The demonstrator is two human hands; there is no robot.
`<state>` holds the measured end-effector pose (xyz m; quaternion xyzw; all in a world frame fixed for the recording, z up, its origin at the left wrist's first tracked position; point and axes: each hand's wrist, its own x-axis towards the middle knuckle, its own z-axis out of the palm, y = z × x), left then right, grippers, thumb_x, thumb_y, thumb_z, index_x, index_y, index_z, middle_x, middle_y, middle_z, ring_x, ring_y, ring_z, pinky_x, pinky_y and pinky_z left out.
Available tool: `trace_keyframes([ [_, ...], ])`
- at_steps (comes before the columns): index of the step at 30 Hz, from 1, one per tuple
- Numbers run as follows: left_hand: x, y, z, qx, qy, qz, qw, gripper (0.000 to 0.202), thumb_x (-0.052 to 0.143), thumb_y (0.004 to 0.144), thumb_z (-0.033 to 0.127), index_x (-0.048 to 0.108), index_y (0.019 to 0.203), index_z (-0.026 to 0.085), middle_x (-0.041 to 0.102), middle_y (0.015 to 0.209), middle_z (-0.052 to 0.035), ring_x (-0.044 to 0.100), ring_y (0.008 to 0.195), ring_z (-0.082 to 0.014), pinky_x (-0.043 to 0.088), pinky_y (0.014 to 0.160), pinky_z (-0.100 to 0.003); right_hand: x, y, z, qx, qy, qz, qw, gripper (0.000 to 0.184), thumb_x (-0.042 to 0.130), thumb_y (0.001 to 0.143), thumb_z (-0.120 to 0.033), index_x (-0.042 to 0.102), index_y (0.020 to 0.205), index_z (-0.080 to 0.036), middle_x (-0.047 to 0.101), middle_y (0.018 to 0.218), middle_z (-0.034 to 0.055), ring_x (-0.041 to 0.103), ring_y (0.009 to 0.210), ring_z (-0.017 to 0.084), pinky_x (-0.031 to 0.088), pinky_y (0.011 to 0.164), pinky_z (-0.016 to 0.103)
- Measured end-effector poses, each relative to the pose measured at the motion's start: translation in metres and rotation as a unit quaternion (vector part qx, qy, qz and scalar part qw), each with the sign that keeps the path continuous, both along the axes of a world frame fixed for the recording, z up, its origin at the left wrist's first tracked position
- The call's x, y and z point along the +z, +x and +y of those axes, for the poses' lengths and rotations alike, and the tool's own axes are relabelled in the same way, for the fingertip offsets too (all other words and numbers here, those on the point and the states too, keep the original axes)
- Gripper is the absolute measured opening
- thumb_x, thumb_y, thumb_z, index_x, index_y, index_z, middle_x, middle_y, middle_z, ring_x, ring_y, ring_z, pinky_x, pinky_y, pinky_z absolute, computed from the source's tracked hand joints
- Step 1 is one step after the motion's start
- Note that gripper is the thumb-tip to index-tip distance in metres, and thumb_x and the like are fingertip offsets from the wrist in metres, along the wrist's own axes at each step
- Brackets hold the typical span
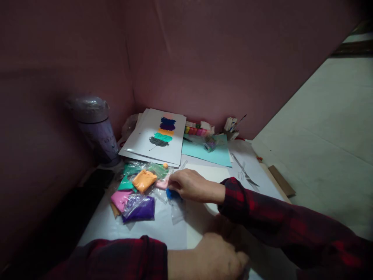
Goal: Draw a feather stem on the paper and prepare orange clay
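My right hand [189, 184] reaches over from the right side, its fingers pinched together on a small clear bag of blue modelling clay [174, 194]. Touching or just beside those fingers is a bag of pink clay [162, 183]. To the left lie more clay bags: orange [145, 181], magenta [121, 199], purple [140, 210] and green [159, 170]. A little orange ball [165, 165] rests on the green bag. Low in the view, my left hand [220, 256] is curled closed above the white paper; whatever its fingers hold is hidden.
Behind the bags, a painted sheet [175, 151] with coloured bands tops a paper stack. A lilac bottle [100, 136] stands at the left. A turquoise sheet [221, 153], a fork [241, 175], a knife-like tool [247, 177] and a brush holder [231, 134] are further right. Walls border the table.
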<state>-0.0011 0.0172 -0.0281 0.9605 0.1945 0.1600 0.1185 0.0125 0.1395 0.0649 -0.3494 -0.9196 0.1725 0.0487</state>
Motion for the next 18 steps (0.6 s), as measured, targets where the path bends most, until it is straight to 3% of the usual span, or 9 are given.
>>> trace_keyframes([
  [3,-0.007,0.001,-0.002,0.016,0.005,-0.009,1.000,0.029,0.054,0.088,0.044,0.061,0.099,0.019,0.066,0.104,-0.0107,0.060,0.090,-0.0256,0.048,0.075,-0.038,0.002,-0.012,0.007,-0.033,0.037,0.030,0.998,0.010,0.061,0.085,-0.018,0.068,0.091,-0.020,0.068,0.092,0.0049,0.059,0.073,0.016,0.032,0.060,0.026],
  [5,-0.012,0.003,-0.002,0.012,0.004,-0.002,1.000,0.027,0.051,0.089,0.044,0.062,0.095,0.019,0.068,0.089,-0.0087,0.062,0.078,-0.0244,0.049,0.071,-0.039,0.002,-0.022,0.016,-0.062,0.045,0.043,0.996,0.016,0.061,0.088,-0.026,0.065,0.102,-0.020,0.066,0.103,0.0069,0.059,0.080,0.017,0.035,0.065,0.027],
  [9,-0.012,0.008,0.001,-0.013,-0.072,0.093,0.993,0.028,0.053,0.087,0.044,0.065,0.089,0.019,0.064,0.061,-0.0039,0.056,0.049,-0.0192,0.043,0.047,-0.028,-0.004,-0.042,0.030,-0.071,0.021,0.041,0.996,0.042,0.064,0.086,-0.047,0.058,0.115,-0.017,0.063,0.109,0.0105,0.059,0.090,0.022,0.038,0.068,0.030],
  [12,-0.006,0.011,0.003,-0.015,-0.099,0.121,0.988,0.024,0.057,0.085,0.040,0.067,0.086,0.018,0.064,0.061,-0.0041,0.054,0.044,-0.0166,0.035,0.040,-0.024,-0.008,-0.052,0.031,-0.060,0.009,0.057,0.997,0.050,0.071,0.080,-0.045,0.056,0.118,-0.018,0.064,0.109,0.0093,0.058,0.092,0.023,0.038,0.068,0.029],
  [15,-0.005,0.011,0.004,-0.018,-0.101,0.108,0.989,0.021,0.062,0.083,0.037,0.068,0.082,0.017,0.067,0.066,-0.0051,0.055,0.048,-0.0159,0.035,0.042,-0.023,-0.009,-0.060,0.028,-0.077,-0.021,0.069,0.994,0.051,0.077,0.074,-0.039,0.057,0.115,-0.018,0.065,0.100,0.0060,0.058,0.086,0.020,0.037,0.065,0.027],
  [18,-0.010,0.008,0.003,-0.022,-0.092,0.083,0.992,0.023,0.060,0.084,0.040,0.066,0.084,0.018,0.065,0.063,-0.0038,0.054,0.048,-0.0155,0.036,0.044,-0.024,-0.012,-0.062,0.029,-0.097,-0.077,0.087,0.989,0.035,0.080,0.069,-0.036,0.063,0.093,-0.018,0.063,0.083,0.0008,0.057,0.075,0.017,0.036,0.060,0.025],
])
